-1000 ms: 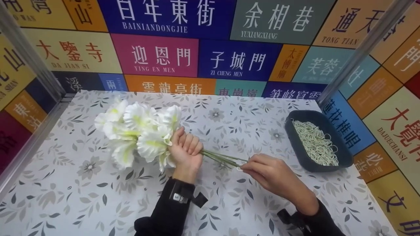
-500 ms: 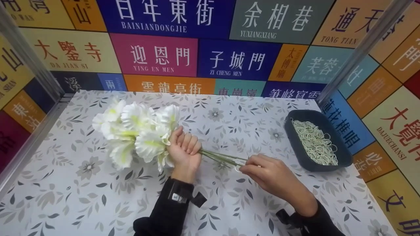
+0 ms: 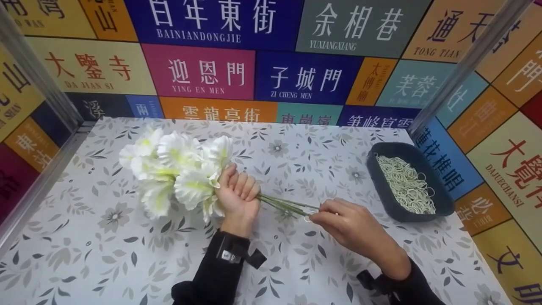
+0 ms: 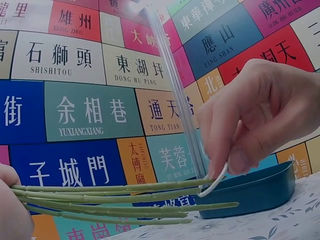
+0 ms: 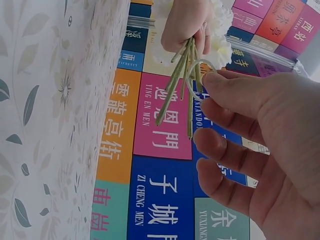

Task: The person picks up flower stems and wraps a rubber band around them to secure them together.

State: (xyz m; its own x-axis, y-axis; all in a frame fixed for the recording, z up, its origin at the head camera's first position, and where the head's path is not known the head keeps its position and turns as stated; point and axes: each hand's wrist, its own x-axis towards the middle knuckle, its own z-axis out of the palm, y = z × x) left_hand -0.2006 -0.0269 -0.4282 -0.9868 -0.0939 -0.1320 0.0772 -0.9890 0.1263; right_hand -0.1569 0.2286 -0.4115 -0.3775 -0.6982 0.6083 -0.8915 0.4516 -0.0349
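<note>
My left hand [image 3: 239, 192] grips a bunch of white artificial flowers [image 3: 154, 163] with yellow-green centres, just below the blooms. Its green stems [image 4: 115, 195] stick out to the right of the fist and fan slightly apart. Between thumb and index finger, my right hand [image 3: 349, 224] pinches a pale rubber band [image 4: 216, 181] at the stem ends. In the right wrist view, the loop of the rubber band [image 5: 189, 82] overlaps some of the stems, while the other fingers of the right hand [image 5: 265, 135] are loosely curled below.
A dark blue-green bin [image 3: 444, 206] full of pale rubber bands [image 3: 406, 184] stands to the right on the table [image 3: 139, 262], which has a leaf-patterned cover. Panels with coloured lettering [image 3: 199, 70] and metal posts [image 3: 459, 70] enclose the back and sides.
The right hand has shifted very slightly at the stem ends, and the band's loop looks a little different. The left hand and flowers have barely moved.
</note>
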